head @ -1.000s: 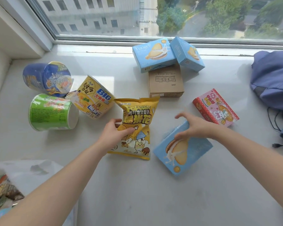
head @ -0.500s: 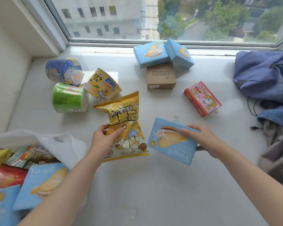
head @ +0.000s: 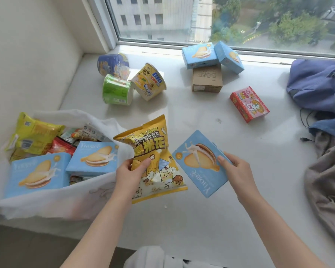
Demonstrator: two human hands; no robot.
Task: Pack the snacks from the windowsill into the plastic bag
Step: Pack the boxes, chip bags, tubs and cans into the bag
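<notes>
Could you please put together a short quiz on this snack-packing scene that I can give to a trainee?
1. True or false: the left hand holds the yellow popcorn bag and the right hand holds a light blue biscuit box.
2. Multiple choice: the white plastic bag sits (A) left of the popcorn bag, (B) right of it, (C) straight beyond it.
3. Count: how many round cups are on the windowsill?
Key: 1 true. 2 A. 3 three: the blue cup, the green cup and the yellow cup.
</notes>
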